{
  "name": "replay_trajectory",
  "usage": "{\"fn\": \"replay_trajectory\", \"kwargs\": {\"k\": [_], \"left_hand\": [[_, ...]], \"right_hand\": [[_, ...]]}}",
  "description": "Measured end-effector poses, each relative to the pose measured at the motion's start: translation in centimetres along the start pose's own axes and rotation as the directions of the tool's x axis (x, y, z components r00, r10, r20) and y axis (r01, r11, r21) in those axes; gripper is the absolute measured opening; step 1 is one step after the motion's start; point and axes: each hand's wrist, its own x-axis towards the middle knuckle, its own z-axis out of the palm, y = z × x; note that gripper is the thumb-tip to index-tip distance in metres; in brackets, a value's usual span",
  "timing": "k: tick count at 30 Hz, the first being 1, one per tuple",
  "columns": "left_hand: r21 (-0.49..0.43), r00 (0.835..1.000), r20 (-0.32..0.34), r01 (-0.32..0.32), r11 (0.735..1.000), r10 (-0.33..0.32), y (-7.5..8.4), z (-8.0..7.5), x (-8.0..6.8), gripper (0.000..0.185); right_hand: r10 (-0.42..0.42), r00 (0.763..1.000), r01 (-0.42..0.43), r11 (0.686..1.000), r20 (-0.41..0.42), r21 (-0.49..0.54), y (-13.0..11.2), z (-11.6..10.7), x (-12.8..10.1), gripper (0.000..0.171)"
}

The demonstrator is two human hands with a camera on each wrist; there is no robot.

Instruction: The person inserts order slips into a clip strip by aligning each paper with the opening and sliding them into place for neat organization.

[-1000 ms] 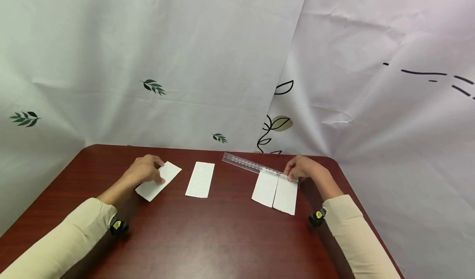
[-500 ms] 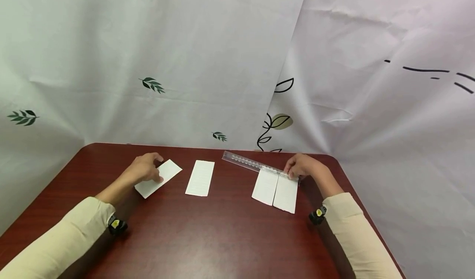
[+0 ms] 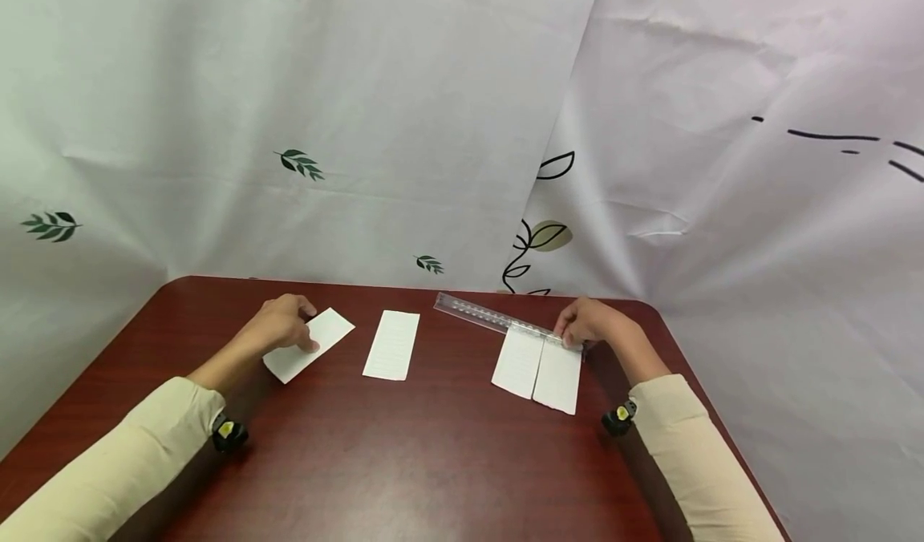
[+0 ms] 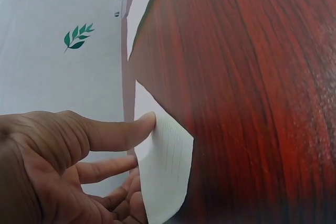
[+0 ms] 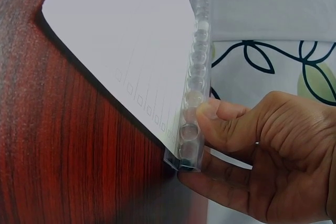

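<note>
My left hand (image 3: 280, 324) pinches a white paper slip (image 3: 299, 356) at the table's left side; in the left wrist view its thumb lies on the lined face of the slip and the fingers are behind it. At the right, my right hand (image 3: 590, 322) grips the near end of a long clear plastic strip (image 3: 472, 313) with a row of round bubbles along it. The right wrist view shows the thumb on the bubbles (image 5: 189, 132) and fingers behind. Two paper slips, a left one (image 3: 516, 364) and a right one (image 3: 557, 378), lie side by side against the strip.
Another white slip (image 3: 392, 345) lies alone on the dark red wooden table (image 3: 404, 462), between the hands. A pale printed cloth (image 3: 361, 125) hangs behind the table's far edge. Each wrist wears a small black camera.
The slip under my left hand has turned slightly, its near corner shifting a little left and away. My right hand, the strip and the other slips stay in place.
</note>
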Motion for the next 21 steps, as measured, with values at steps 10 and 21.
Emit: {"fn": "replay_trajectory", "kwargs": {"k": [10, 21], "left_hand": [[-0.053, 0.998, -0.007, -0.069, 0.996, 0.068, 0.4, -0.4, -1.5, 0.069], [-0.204, 0.99, -0.042, -0.138, 0.969, 0.132, -0.5, -0.2, -1.2, 0.042]], "right_hand": [[0.001, 1.0, -0.001, 1.0, 0.004, 0.011, 0.2, 0.0, -0.1, 0.02], [-0.004, 1.0, 0.004, 1.0, -0.009, 0.007, 0.1, 0.0, -0.2, 0.02]]}}
